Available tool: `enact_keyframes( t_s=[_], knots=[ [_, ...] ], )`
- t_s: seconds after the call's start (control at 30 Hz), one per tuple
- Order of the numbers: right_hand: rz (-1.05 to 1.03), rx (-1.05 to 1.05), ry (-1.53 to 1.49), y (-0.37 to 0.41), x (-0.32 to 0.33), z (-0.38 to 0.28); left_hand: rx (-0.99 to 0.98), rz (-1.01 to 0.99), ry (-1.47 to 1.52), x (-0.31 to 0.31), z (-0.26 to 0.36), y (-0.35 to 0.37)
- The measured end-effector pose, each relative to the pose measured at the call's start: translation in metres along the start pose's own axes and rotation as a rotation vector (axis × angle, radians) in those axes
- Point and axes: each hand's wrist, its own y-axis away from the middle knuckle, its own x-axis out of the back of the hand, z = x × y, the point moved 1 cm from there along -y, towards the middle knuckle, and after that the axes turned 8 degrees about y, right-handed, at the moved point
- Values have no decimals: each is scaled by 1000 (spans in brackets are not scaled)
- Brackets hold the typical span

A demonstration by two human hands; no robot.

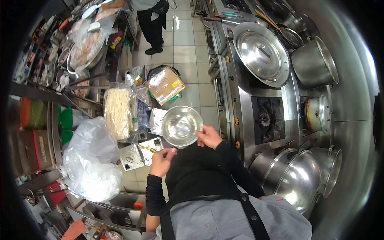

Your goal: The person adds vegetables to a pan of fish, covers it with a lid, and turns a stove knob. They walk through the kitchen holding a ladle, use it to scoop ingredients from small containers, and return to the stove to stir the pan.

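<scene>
In front of my body, a shiny round metal bowl [182, 126] is held up over the floor. My right hand [210, 137] grips it by its right rim, thumb on the inner side. Just below the bowl's lower left edge is my left hand [161, 162], apart from the bowl. Its fingers are curled together, and I cannot make out whether anything small is between them. Beyond the bowl lies a cardboard box [165, 85] with a yellow label. Left of the bowl stands a clear plastic pack of long pale strands like noodles [118, 114].
A stove [268, 118] runs along the right, with a large lidded pan [260, 52], a deep pot [314, 64] and big metal bowls [298, 176]. White plastic bags [92, 160] bulge at the left. Farther up the tiled aisle stands another person [151, 30].
</scene>
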Motion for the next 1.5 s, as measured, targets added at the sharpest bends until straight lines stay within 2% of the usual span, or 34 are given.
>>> enact_keyframes(
  t_s=[0.1,0.13,0.23,0.33,0.47,0.57,0.7,0.77,0.83,0.9,0.97,1.03,1.17,1.33,1.5],
  knots=[
    [-95,24,57,-17,-37,0,88,78,204,11,-35,5],
    [-129,36,86,-20,-47,-2,119,135,328,10,-36,4],
    [-157,-9,125,-40,-62,0,192,304,438,13,-54,-14],
    [-119,-26,91,-78,-65,23,187,419,570,11,-75,-53],
    [-224,-44,-58,-150,-52,39,155,570,592,5,-104,-131],
    [-113,-114,-205,-224,-1,61,122,617,479,8,-130,-187],
    [424,64,-104,-339,112,101,51,621,561,1,-153,-249],
    [650,209,-314,-388,168,98,36,602,581,-3,-163,-271],
    [714,196,-578,-433,234,98,64,574,584,-8,-172,-284],
    [933,279,-926,-468,278,91,85,523,577,-13,-176,-293],
    [935,325,-1078,-492,321,88,90,487,531,-15,-179,-298],
    [990,256,-1228,-500,335,71,86,456,527,-18,-191,-301],
    [1162,436,-1175,-506,333,65,133,451,538,-21,-219,-303],
    [1091,495,-1168,-513,355,74,163,460,578,-17,-250,-303],
    [1212,459,-1093,-505,342,62,180,441,499,-8,-267,-308]
  ],
)
